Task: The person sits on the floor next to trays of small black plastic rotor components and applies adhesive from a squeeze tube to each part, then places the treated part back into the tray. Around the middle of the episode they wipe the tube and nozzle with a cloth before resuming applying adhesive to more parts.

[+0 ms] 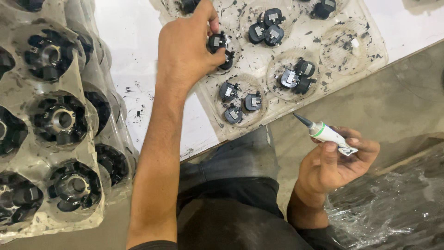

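My left hand [187,46] reaches over a clear plastic tray [370,51] with round pockets and pinches a small black part [216,41] in one pocket. Other pockets hold groups of small black parts with grey metal faces [236,102]; one more group [296,76] lies further right. My right hand [330,164] is held low at the right, away from the tray. It grips a small white tube with a green band and a dark pointed nozzle [323,132], tip pointing up and to the left.
At the left stands a stack of clear blister trays [99,185] holding larger black round parts with metal centres [60,119]. The white table surface [134,55] is smeared with black specks. Crumpled clear plastic film [393,208] lies at the lower right on the floor.
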A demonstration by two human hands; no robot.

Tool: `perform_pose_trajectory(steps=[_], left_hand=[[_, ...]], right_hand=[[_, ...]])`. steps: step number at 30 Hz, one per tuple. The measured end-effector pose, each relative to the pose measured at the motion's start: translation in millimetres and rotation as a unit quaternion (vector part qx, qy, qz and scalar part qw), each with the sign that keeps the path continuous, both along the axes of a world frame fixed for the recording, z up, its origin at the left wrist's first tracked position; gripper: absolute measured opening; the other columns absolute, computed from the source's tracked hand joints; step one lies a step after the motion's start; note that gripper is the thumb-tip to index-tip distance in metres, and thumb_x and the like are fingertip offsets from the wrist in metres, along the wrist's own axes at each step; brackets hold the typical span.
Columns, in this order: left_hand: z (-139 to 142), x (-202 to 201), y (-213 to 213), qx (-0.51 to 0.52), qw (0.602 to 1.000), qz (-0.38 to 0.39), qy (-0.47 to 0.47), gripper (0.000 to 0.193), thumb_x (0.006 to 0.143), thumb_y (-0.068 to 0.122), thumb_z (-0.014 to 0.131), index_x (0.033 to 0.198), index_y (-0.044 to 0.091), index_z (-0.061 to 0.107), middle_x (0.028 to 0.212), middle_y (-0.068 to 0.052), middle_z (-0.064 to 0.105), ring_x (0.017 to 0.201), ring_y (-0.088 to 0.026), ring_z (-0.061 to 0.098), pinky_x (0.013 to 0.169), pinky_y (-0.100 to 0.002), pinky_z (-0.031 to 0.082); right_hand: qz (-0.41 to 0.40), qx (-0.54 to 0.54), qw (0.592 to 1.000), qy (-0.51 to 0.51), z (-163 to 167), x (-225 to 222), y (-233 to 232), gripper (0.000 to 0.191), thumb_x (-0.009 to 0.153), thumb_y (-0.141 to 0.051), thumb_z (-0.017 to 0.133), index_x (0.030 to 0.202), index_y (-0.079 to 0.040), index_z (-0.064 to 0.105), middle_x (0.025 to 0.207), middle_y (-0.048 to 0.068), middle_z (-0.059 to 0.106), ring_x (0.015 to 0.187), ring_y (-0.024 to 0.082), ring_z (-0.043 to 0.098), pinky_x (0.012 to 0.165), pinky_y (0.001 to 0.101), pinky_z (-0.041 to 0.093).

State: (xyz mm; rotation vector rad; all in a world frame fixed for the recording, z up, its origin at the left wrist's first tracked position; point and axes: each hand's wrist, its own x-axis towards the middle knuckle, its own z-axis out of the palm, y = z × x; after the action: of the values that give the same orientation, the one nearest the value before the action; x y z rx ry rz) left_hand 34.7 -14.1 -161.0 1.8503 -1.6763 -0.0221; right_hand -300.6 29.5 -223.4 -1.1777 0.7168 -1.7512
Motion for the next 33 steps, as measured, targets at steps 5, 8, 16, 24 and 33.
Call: perform_pose_trajectory(steps=[5,8,16,24,33], left_hand=[[5,8,7,0.01,0.998,0.042,-0.047,0.041,0.076,0.017,0.09,0.102,0.015,0.059,0.084,-0.004,0.074,0.075,-0.027,0.072,0.069,-0.043,0.052],[4,6,10,0.055,0.996,0.054,-0.054,0.036,0.078,0.012,0.089,0.102,0.014,0.061,0.081,-0.006,0.073,0.076,-0.03,0.071,0.071,-0.044,0.051],[22,-2,26,-0.061,0.993,0.073,-0.075,0.05,0.076,0.0,0.089,0.118,0.013,0.066,0.105,-0.007,0.078,0.09,-0.027,0.073,0.077,-0.041,0.054],[13,-21,58,-0.071,0.938,0.108,0.32,0.043,0.084,0.001,0.087,0.118,0.005,0.062,0.112,-0.004,0.072,0.08,-0.007,0.065,0.058,-0.02,0.049],[0,-44,89,-0.029,0.976,0.202,0.076,0.024,0.086,0.022,0.09,0.099,0.017,0.071,0.08,0.002,0.066,0.064,-0.015,0.061,0.057,-0.033,0.045]], right_hand=[[0.011,-0.004,1.0,-0.008,0,-5,-2,0.038,0.104,-0.006,0.079,0.124,-0.003,0.048,0.107,0.017,0.064,0.093,0.022,0.073,0.08,0.0277,0.063],[0.013,0.003,1.0,-0.015,0,-6,-2,0.034,0.105,-0.005,0.078,0.121,-0.002,0.047,0.107,0.017,0.065,0.094,0.022,0.073,0.081,0.0273,0.063],[0.018,0.006,1.0,-0.024,-1,-9,-2,0.034,0.104,-0.002,0.076,0.122,-0.003,0.047,0.104,0.018,0.065,0.087,0.023,0.071,0.08,0.0283,0.061],[0.012,0.022,0.999,-0.022,2,-3,1,0.036,0.105,-0.005,0.079,0.12,-0.003,0.047,0.106,0.016,0.063,0.092,0.022,0.07,0.079,0.0287,0.06],[0.015,0.019,1.0,-0.009,2,2,4,0.037,0.104,-0.008,0.081,0.121,-0.003,0.048,0.105,0.015,0.062,0.093,0.022,0.071,0.081,0.0284,0.06]])
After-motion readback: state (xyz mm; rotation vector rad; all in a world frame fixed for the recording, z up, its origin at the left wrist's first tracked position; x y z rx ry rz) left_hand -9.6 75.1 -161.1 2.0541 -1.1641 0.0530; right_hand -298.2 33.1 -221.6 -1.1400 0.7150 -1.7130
